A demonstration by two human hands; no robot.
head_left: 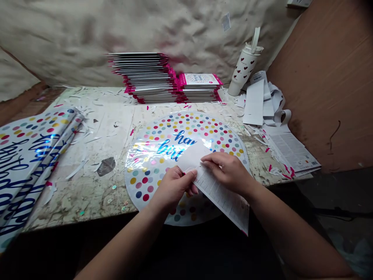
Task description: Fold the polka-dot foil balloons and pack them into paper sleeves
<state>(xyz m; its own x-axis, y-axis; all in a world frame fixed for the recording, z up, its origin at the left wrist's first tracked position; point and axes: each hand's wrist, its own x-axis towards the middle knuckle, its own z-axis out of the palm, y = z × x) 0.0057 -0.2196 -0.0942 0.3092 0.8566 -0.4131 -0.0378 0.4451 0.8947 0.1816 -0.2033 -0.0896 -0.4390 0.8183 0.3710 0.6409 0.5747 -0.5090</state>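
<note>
One worn, paint-scarred desk carries everything, with a brown wooden board standing at its right end. Round foil balloon lies flat at the front, coloured polka dots around blue script; "ha" and "birt" legible, remainder hidden beneath the hands. Folded foil balloon lies along the left edge, with matching dots and blue script, too creased to read in full. Stacked flat packets with magenta edges sit at the back; blue lettering on the top packet of the shorter stack is too small to read. Printed sheets lie at right, small print illegible, near white paper offcuts. White tumbler with red hearts and a straw stands behind these. Left hand and right hand are close together above the round balloon, each pinching a printed leaflet with a white flap at its upper end.
</note>
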